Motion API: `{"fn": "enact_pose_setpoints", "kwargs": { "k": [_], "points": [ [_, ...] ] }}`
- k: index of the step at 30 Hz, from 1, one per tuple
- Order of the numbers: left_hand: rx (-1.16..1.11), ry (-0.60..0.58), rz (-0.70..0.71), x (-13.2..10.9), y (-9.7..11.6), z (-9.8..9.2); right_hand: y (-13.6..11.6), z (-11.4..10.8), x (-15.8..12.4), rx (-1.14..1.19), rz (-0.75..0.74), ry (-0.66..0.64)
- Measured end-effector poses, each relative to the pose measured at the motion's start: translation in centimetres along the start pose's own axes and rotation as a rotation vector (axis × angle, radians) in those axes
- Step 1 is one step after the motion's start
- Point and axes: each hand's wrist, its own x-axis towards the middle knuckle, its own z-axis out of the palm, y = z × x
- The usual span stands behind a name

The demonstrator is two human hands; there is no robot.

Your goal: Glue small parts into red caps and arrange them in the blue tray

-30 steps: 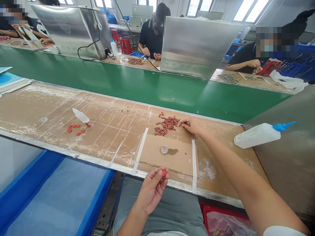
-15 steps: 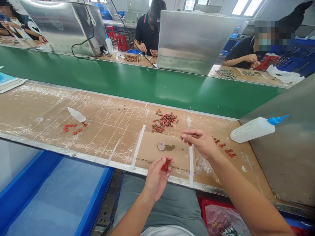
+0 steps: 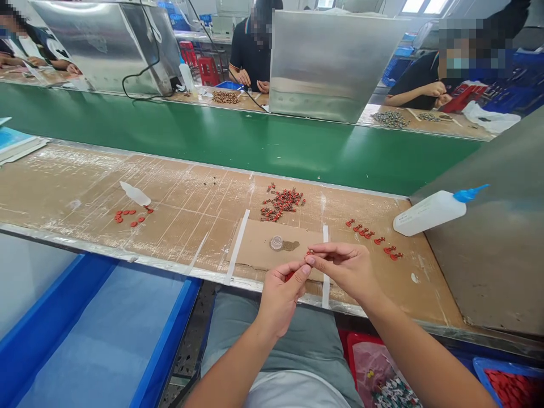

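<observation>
My two hands meet above the near edge of a cardboard sheet (image 3: 255,249). Between the fingertips of my left hand (image 3: 278,300) is a red disc (image 3: 289,276), mostly covered by the fingers. My right hand (image 3: 351,272) pinches a small red piece (image 3: 310,253) against or just over the left fingertips; whether it touches the disc is hidden. Beyond the hands, a small clear round cup (image 3: 276,243) sits on the cardboard beside a brown stain. Farther back lies a pile of small red-and-dark pieces (image 3: 283,204). Several red pieces on disc bases (image 3: 369,234) form a row at right.
A white bottle with a blue nozzle (image 3: 431,214) leans by the metal panel at right. Leftward lie several red discs (image 3: 134,224) and a white nozzle bottle (image 3: 135,194). Across the green belt (image 3: 191,124) other people work. Below are a blue bin (image 3: 97,334) and a red bin (image 3: 352,340).
My right hand has come down and left, bringing its small piece to my left fingertips. My left hand has shifted slightly right, still holding the disc. The view has tilted a little downward.
</observation>
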Motion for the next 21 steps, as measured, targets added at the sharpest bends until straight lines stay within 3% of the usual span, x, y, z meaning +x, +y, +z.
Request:
{"fn": "enact_pose_setpoints", "kwargs": {
  "k": [6, 12, 16, 21],
  "points": [
    [0.1, 0.05, 0.046, -0.3, 0.1, -0.6, -0.2, -0.1, -0.5, -0.106, -0.112, 0.008],
    [0.102, 0.048, 0.064, -0.6, 0.2, -0.9, -0.7, 0.3, -0.9, -0.08, -0.063, 0.045],
    [0.045, 0.033, 0.011, -0.6, 0.2, -1.1, -0.5, 0.3, -1.2, -0.086, -0.05, -0.018],
    [0.095, 0.057, 0.051, -0.9, 0.3, -0.9, -0.2, 0.3, -1.5, -0.124, -0.062, -0.026]
  ]
}}
